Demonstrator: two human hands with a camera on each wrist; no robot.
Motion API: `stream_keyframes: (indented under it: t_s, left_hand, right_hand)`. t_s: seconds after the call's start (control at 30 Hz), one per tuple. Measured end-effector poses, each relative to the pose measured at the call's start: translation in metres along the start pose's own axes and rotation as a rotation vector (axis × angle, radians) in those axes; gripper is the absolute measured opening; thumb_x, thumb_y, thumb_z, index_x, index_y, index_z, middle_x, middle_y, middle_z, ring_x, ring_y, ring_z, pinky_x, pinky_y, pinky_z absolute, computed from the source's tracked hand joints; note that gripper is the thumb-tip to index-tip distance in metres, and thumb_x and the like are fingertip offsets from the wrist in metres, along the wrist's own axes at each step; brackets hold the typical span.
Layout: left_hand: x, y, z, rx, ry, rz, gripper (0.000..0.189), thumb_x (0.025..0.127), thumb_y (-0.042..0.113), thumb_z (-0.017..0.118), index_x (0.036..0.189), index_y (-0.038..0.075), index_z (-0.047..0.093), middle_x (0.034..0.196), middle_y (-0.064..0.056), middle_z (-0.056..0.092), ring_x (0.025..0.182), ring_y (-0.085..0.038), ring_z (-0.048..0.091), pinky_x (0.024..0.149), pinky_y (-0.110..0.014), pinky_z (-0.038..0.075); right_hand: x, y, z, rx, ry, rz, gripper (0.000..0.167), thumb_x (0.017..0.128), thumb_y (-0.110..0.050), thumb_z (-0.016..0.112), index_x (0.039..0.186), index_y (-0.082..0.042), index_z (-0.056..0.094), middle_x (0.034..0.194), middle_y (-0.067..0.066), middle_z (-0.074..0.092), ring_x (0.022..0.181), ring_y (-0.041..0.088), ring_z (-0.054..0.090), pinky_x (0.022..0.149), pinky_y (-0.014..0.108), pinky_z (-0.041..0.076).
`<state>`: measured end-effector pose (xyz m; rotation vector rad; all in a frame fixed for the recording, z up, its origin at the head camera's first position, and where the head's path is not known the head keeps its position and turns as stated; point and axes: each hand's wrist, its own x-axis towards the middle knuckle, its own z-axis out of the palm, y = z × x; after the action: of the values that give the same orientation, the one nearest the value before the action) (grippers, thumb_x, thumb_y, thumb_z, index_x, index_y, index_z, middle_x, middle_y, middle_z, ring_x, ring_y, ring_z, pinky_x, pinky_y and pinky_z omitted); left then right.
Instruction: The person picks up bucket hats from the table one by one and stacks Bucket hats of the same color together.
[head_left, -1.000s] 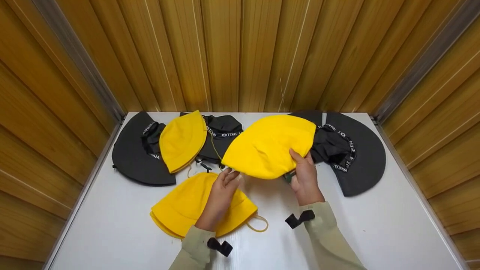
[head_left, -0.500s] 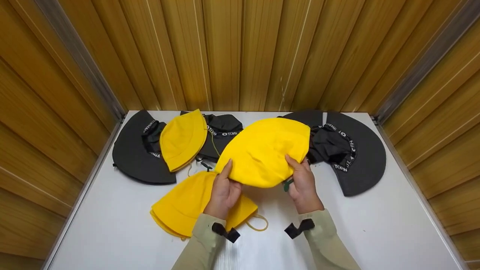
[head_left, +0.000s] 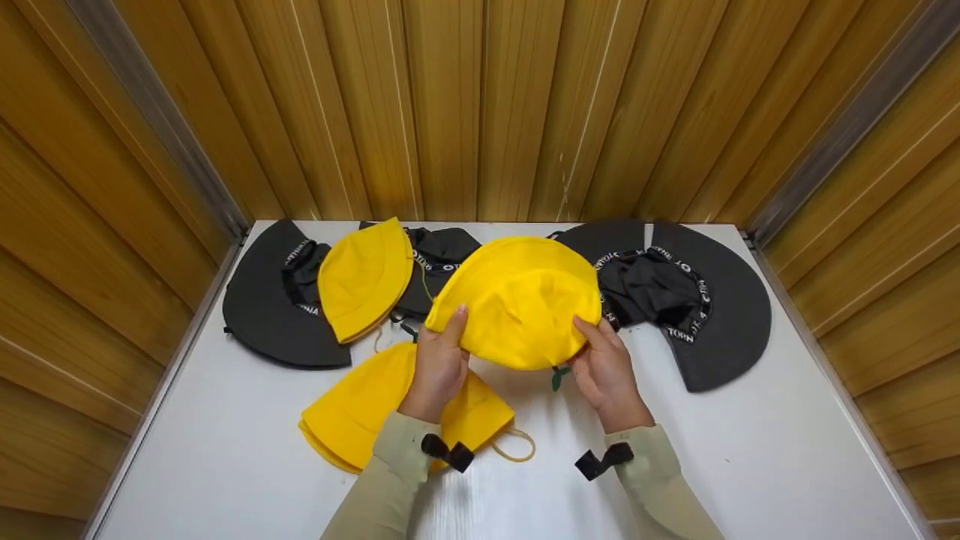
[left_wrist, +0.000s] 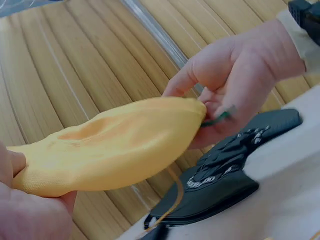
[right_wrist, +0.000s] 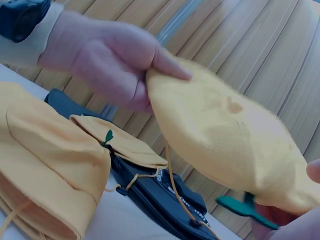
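Between both hands a yellow bucket hat (head_left: 521,307) is held up above the table. My left hand (head_left: 437,367) grips its left edge, thumb on the near face. On the right edge, my right hand (head_left: 606,371) pinches the cloth with thumb over and fingers behind. A green leaf-shaped tag (right_wrist: 247,210) hangs from the hat beside the right hand. In the left wrist view a thin yellow cord (left_wrist: 175,195) dangles below the hat. Under the left forearm lies a second yellow hat (head_left: 360,409), with its cord loop out to the right.
A third yellow hat (head_left: 366,281) leans over dark hats at the back left. A dark wide-brimmed hat (head_left: 274,307) lies far left, another dark hat (head_left: 724,315) far right, with more dark cloth behind the held hat. Wood-panelled walls (head_left: 517,112) enclose the white table (head_left: 787,450).
My left hand has come up from over the lower hat and taken the held hat's left edge. The held hat has shifted left and turned, and its green tag shows more.
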<state>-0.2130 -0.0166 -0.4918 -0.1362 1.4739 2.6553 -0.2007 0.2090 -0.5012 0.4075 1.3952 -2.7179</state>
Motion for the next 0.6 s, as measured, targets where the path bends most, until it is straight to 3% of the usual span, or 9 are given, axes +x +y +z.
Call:
stream_keyframes:
  t_s: [0.1, 0.17, 0.3, 0.47, 0.6]
  left_hand:
    - [-0.001, 0.011, -0.001, 0.207, -0.096, 0.112, 0.042, 0.105, 0.034, 0.058, 0.137, 0.007, 0.056, 0.124, -0.013, 0.066, 0.111, -0.023, 0.068, 0.100, -0.034, 0.058]
    - [-0.001, 0.018, -0.002, 0.362, -0.151, 0.224, 0.037, 0.105, 0.032, 0.058, 0.132, 0.007, 0.062, 0.119, -0.014, 0.069, 0.106, -0.023, 0.069, 0.095, -0.032, 0.058]
    - [-0.001, 0.028, -0.001, 0.623, -0.269, 0.471, 0.029, 0.105, 0.021, 0.057, 0.129, 0.009, 0.069, 0.120, -0.009, 0.073, 0.108, -0.021, 0.069, 0.096, -0.031, 0.057]
    - [-0.001, 0.032, -0.002, 0.817, -0.489, 0.674, 0.035, 0.102, 0.008, 0.059, 0.133, 0.019, 0.070, 0.137, 0.001, 0.069, 0.132, -0.017, 0.061, 0.114, -0.033, 0.048]
    - [-0.004, 0.034, -0.007, 0.945, -0.619, 0.766, 0.034, 0.099, 0.014, 0.062, 0.131, 0.023, 0.071, 0.141, 0.004, 0.066, 0.142, -0.019, 0.053, 0.119, -0.035, 0.041]
  right_hand:
    - [0.001, 0.001, -0.005, -0.054, 0.000, 0.015, 0.055, 0.109, -0.019, 0.050, 0.158, -0.006, 0.030, 0.154, 0.016, 0.043, 0.135, 0.025, 0.050, 0.117, 0.038, 0.043]
    - [0.000, -0.001, -0.008, -0.084, 0.009, 0.037, 0.056, 0.109, -0.024, 0.050, 0.158, -0.003, 0.029, 0.158, 0.020, 0.039, 0.137, 0.028, 0.048, 0.119, 0.040, 0.040]
    - [-0.002, -0.007, -0.011, -0.034, -0.027, 0.127, 0.076, 0.105, -0.052, 0.051, 0.158, -0.003, 0.028, 0.161, 0.023, 0.033, 0.143, 0.035, 0.043, 0.119, 0.046, 0.042]
    - [-0.005, -0.016, -0.011, 0.125, -0.160, 0.241, 0.099, 0.092, -0.081, 0.045, 0.157, -0.007, 0.031, 0.156, 0.027, 0.044, 0.141, 0.045, 0.048, 0.115, 0.055, 0.044]
    - [-0.005, -0.020, -0.011, 0.183, -0.191, 0.256, 0.096, 0.088, -0.083, 0.048, 0.152, -0.013, 0.035, 0.144, 0.022, 0.056, 0.131, 0.043, 0.058, 0.111, 0.055, 0.048]
